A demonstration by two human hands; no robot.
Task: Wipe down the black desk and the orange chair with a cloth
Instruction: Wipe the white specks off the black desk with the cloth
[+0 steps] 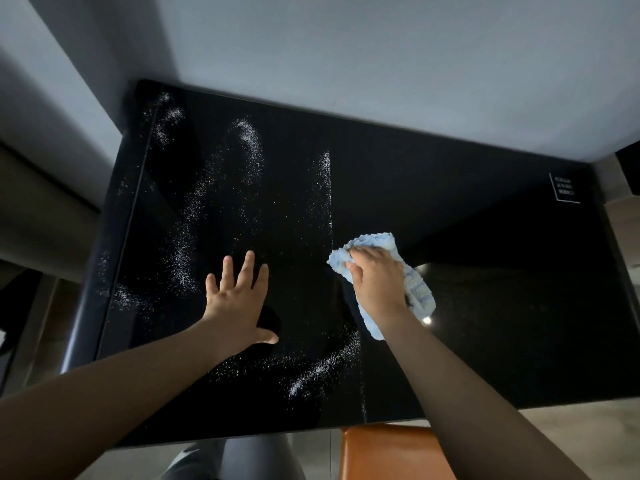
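We are gripping the blue cloth [419, 291] with our right hand [375, 282], fingers curled over its bunched top and the palm pressing it down onto the black desk [485, 237], just right of the frame's centre. Our left hand [239, 299] is lying flat on the desk at centre left, fingers spread and thumb out, holding nothing and bracing us as we are leaning in. White specks [249, 143] are lying in curved streaks across the left half of the top and along the lower centre, with one straight line of them running up from the cloth's left edge; the right half is looking bare and glossy, so we are judging the desk to be about half done. To do this pass well, we are wanting to keep the cloth flat and firmly pressed, draw it in overlapping strokes toward the left, gather the specks into one pile instead of scattering them off the edge, and lift the bracing hand before the cloth is reaching it. A small white-lettered label [563, 188] is sitting at the desk's upper right corner. The orange chair [384, 452] is showing at the bottom edge, right of centre, tucked close to the desk and not yet being wiped.
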